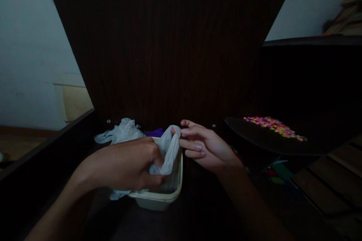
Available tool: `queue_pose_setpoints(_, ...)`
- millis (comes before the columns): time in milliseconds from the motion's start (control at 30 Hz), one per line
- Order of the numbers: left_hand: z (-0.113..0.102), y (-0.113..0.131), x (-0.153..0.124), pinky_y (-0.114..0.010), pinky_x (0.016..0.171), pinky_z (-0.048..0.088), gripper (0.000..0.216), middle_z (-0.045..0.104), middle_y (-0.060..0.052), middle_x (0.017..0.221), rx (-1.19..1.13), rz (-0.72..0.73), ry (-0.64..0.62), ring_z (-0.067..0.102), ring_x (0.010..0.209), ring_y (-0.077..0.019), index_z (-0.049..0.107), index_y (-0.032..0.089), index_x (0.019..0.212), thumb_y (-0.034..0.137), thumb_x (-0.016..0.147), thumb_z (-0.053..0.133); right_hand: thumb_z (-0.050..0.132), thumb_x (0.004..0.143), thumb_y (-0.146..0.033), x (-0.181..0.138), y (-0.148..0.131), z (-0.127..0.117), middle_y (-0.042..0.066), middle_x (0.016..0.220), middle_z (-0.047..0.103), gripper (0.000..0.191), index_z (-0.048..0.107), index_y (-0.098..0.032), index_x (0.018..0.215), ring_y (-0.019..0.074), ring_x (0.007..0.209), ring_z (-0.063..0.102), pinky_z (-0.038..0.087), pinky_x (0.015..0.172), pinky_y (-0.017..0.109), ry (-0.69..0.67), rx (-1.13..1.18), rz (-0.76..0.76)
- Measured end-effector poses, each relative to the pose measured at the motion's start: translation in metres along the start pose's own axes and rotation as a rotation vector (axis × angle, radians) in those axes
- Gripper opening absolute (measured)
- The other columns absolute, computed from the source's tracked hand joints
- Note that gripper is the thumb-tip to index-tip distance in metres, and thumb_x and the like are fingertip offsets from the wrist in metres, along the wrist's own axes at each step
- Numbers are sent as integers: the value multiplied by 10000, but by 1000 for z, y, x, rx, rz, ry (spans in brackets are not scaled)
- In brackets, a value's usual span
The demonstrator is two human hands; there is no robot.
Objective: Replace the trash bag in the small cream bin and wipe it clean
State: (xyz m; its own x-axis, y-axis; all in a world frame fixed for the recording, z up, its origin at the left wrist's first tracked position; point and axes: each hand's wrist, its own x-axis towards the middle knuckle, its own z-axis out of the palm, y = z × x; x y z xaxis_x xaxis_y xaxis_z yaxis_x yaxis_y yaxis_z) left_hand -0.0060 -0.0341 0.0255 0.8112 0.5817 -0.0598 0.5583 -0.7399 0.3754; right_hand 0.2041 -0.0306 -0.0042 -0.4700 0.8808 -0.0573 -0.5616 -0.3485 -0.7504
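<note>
bare forearms (60, 203) reach in from below. the left hand (132, 162) bends over a pale tub (154, 205), its fingers pinching a thin whitish plastic bag (169, 150) that hangs at the tub's opening. the right hand (207, 145), fingers loosely curved, touches the bag's folded edge; whether it grips, i cannot tell. the step in hand looks like working that edge, and the next move probably calls for a light, steady pinch. behind the left hand lies crumpled plastic (127, 130); off to the right, bright small pieces (274, 126) rest on a dark shelf (241, 130).

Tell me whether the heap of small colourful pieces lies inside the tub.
No, the heap of small colourful pieces lies on the dark shelf, apart from the tub.
</note>
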Motion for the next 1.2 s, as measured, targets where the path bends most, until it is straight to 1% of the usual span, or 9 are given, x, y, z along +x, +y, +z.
queue_pose_setpoints(200,-4,-7,-8,-241,567,401,100,642,5,659,48,-126,48,619,638,-170,683,217,655,197,750,657,778,749,-180,-3,2,-2,-147,526,445,353,463,-230,901,0,363,193,136,365,122,-49,-320,-65)
queue_pose_setpoints(333,-14,-23,-12,-259,560,386,103,684,-2,716,68,-202,117,616,617,-168,726,233,818,261,820,627,804,742,-239,-5,3,-5,-108,630,512,376,455,-225,883,14,417,301,199,390,144,-28,-596,-98)
queue_pose_setpoints(467,-21,-33,-5,-305,687,442,152,685,-40,839,156,-143,359,622,765,-208,697,194,892,317,836,626,770,773,-237,-6,11,-5,-79,705,500,332,453,-229,871,69,576,420,312,494,180,-66,-759,-141)
queue_pose_setpoints(633,-10,-34,19,-445,973,428,211,647,-99,1128,262,14,632,525,1132,-313,681,186,981,336,838,642,678,776,-158,-4,20,1,-86,696,412,264,441,-239,859,83,592,365,280,510,205,-44,-844,-210)
queue_pose_setpoints(733,1,-29,32,-468,995,407,354,598,-120,1238,285,-61,858,481,1188,-337,619,187,1106,382,819,687,669,758,-140,-3,21,3,-82,710,410,262,437,-233,838,78,592,368,281,513,212,-26,-851,-256)
queue_pose_setpoints(800,6,-25,36,-435,923,423,361,622,-109,1102,289,-186,983,535,1059,-310,587,174,1050,416,807,702,684,752,-144,-2,20,3,-84,699,420,264,447,-228,829,73,581,375,282,505,210,-23,-844,-275)
queue_pose_setpoints(867,8,-22,36,-361,781,430,278,622,-47,870,202,-271,941,568,834,-239,568,187,908,435,837,671,686,770,-156,-2,20,3,-92,669,431,252,455,-229,841,65,542,376,279,479,202,-28,-822,-259)
queue_pose_setpoints(967,5,-22,34,-292,614,374,320,588,19,664,-82,-282,717,532,612,-165,569,200,800,492,930,560,662,818,-172,-3,20,4,-106,624,468,221,456,-237,864,49,458,380,276,431,182,-41,-797,-220)
queue_pose_setpoints(1200,1,-27,30,-329,830,491,377,699,-14,1015,-493,-102,469,654,949,-201,591,221,1164,545,987,513,637,882,-246,-2,19,4,-48,720,663,209,428,-242,868,51,396,478,356,388,173,-103,-790,-188)
